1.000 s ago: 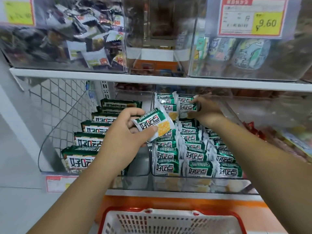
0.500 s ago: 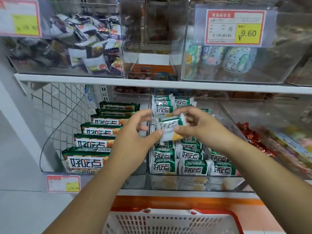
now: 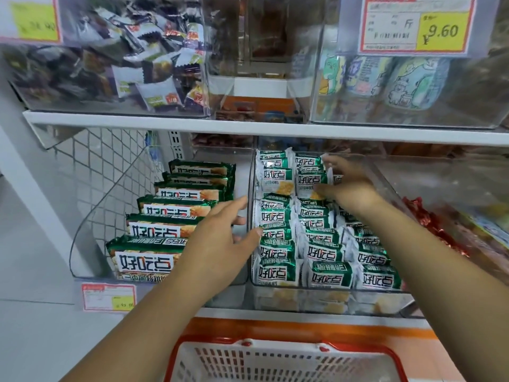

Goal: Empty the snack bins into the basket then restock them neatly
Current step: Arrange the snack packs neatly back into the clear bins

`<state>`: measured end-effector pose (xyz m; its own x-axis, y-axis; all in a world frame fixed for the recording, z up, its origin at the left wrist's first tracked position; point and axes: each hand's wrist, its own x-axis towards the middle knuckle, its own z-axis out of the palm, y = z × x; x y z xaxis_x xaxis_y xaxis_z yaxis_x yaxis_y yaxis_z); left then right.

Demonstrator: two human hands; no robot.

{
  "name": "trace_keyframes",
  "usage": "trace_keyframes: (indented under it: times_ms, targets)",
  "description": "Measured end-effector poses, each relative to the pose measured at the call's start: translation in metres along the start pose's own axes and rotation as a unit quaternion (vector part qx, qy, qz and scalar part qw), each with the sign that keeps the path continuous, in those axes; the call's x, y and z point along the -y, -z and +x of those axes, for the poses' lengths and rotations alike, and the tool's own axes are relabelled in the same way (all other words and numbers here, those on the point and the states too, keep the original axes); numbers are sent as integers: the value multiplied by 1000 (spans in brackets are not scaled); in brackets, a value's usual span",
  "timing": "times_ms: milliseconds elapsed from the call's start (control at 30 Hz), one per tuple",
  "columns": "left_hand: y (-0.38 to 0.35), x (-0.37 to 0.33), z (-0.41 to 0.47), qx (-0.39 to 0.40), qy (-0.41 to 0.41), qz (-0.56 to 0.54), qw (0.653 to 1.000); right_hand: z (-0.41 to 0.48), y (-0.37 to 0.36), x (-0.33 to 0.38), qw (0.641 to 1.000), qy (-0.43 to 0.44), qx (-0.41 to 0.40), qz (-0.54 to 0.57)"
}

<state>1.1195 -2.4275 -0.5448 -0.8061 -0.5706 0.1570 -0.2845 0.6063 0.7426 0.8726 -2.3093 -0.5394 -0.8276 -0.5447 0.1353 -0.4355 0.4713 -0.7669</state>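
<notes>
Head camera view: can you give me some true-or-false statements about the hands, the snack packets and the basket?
The left hand holds a packet. False: it is open and holds nothing.
The right hand grips a small green packet at the back of its bin. True.
The basket has a blue rim. False: the rim is red.
The large green packs lie in the bin left of the small ones. True.
The upper price tag reads 9.60. True.
</notes>
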Motion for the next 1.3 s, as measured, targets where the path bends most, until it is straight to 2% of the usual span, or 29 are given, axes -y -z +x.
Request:
trace_keyframes:
  times_ms: [100,167,367,533,667,767,967,1133,1233,1300]
  targets:
    - [-1,1,2,3,-5,14,1000,9,8,6,995,-15,99,-27]
    - [-1,1,2,5,-8,19,1000,12,12,8,991,-12,125,-52]
    - [-1,0,2,10,-16,33,999,11,10,9,996,11,61,-62]
    - [-1,0,1,8,-13,22,1000,7,4,10,997,5,61,-49]
    - [0,-1,1,13,-16,25,999,5,4,7,1000,-12,10,22]
    - [0,-1,1,14,-15,26,999,2,4,5,998,-16,3,55]
    - [0,0,1,9,-25,37,999,4,-2,4,999,-22,-29,-34]
    - [0,1,0,5,-24,36,999,3,-3,2,998,-9,-12,-55]
    - [0,1,1,8,-24,36,999,1,6,3,999,-9,25,-33]
    - [0,0,1,5,-25,36,999,2,9,2,1000,-4,22,-17]
